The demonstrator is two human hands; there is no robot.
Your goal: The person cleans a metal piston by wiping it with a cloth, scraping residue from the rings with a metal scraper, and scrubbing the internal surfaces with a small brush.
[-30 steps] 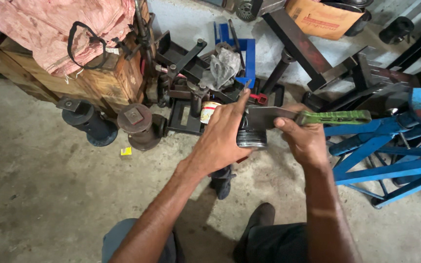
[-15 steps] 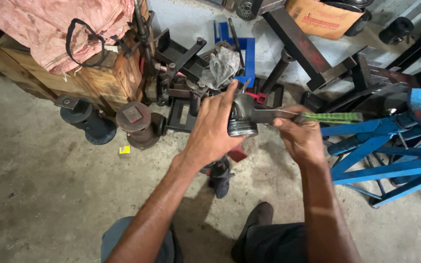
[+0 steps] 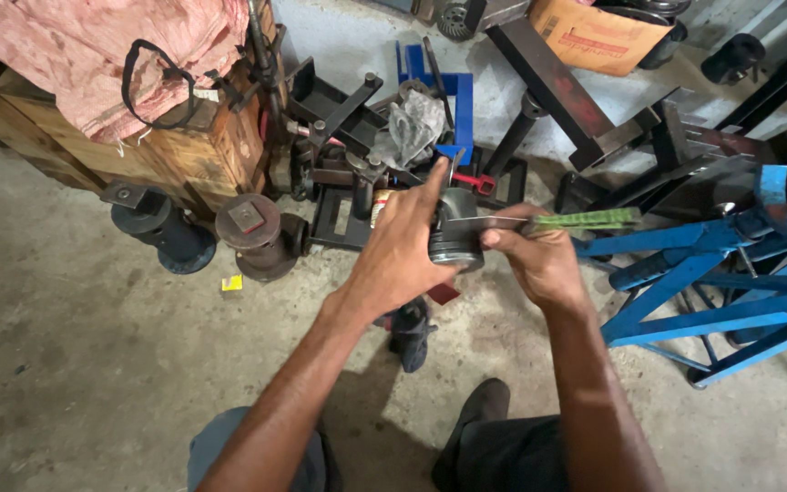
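the left hand (image 3: 403, 251) has its grip closed around a dark metal cylinder (image 3: 455, 239). the right hand (image 3: 539, 260) pinches a thin blade (image 3: 548, 221) with a green end, laid across the cylinder's top. a concrete floor (image 3: 93, 364) lies below.

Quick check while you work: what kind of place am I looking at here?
Most likely a mechanic's or metal workshop: a bare concrete floor, blue steel stands on one side, and dark metal brackets and jacks piled by a wooden crate.

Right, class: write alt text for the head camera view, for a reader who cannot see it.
A person's left hand grips a dark metal cylinder while the right hand holds a flat blade with a green handle against it. Beyond, on the concrete floor, stand a wooden crate under pink cloth, black metal parts and a blue steel frame.
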